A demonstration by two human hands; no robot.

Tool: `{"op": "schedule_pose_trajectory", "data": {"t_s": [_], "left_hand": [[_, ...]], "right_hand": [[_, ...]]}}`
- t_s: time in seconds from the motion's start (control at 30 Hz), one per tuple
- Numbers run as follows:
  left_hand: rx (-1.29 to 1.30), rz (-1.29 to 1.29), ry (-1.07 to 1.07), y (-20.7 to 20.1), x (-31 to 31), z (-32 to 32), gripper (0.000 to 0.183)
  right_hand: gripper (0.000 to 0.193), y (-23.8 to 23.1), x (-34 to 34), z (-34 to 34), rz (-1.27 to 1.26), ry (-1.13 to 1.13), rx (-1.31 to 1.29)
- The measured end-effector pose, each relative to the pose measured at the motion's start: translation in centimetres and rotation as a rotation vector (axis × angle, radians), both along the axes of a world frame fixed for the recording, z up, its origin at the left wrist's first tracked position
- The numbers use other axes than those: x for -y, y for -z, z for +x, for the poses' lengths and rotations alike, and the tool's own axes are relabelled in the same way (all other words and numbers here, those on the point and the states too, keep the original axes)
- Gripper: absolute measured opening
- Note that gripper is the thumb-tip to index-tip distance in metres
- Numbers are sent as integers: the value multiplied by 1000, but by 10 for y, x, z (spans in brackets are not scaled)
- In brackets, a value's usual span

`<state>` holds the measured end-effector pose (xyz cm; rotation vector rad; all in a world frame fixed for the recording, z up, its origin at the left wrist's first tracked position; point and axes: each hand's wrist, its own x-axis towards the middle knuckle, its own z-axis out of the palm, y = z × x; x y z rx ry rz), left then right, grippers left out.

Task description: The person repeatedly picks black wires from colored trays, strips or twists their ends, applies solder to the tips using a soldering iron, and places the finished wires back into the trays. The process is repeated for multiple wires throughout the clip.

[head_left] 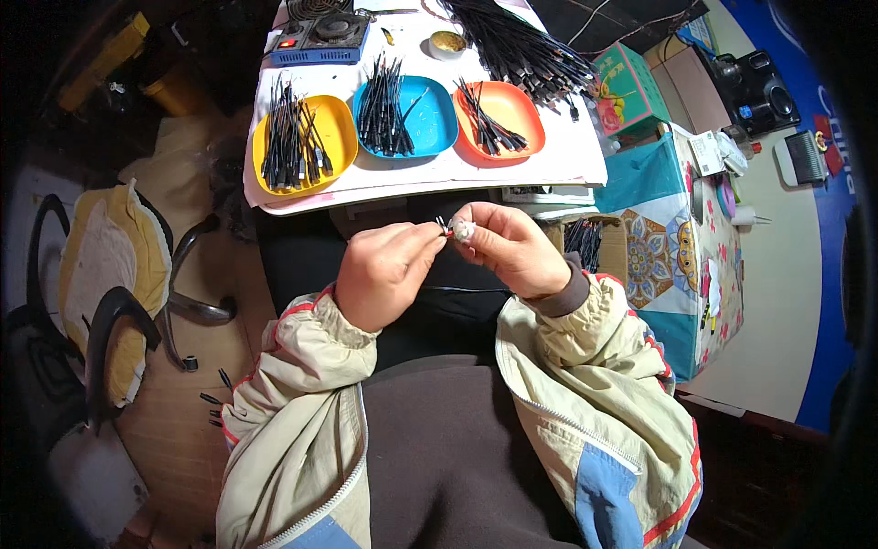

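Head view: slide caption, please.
Right hand pinches a white wad beside left hand, near three plates of black cables.

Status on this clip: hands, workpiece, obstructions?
Left hand pinching small dark piece. Right hand beside it, white material at thumb. Fingers partly hide the piece.

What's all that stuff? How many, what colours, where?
Table: one, white, ahead
Plates: three, yellow, blue and orange, table's front
Cables: many, black, on plates and table
Stove: one, blue, table's back left
Bowl: one, white, table's back
Box: one, green, right of table
Carton: one, brown, near table
Chair: one, black and yellow, left
Machine: one, black, far right
Clutter: lots, mixed, right
Wires: some, black and red, left hand
Wad: one, white, right hand
Sleeves: two, cream, below
Hands: two, bare, centre
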<state>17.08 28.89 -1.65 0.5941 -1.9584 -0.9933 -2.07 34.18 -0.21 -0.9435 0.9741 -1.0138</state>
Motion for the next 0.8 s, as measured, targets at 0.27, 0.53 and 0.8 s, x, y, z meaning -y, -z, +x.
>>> {"op": "schedule_pose_trajectory", "data": {"t_s": [0.27,0.53,0.8], "left_hand": [[-343,1026,497,9,14,9,14],[-445,1161,554,12,8,3,15],[-664,1242,556,6,-1,1,17]], "right_hand": [[33,-25,-3,-8,-718,4,-746],[23,-28,-2,-3,-1024,58,-902],[27,-9,-5,-39,-1124,192,-1256]]}}
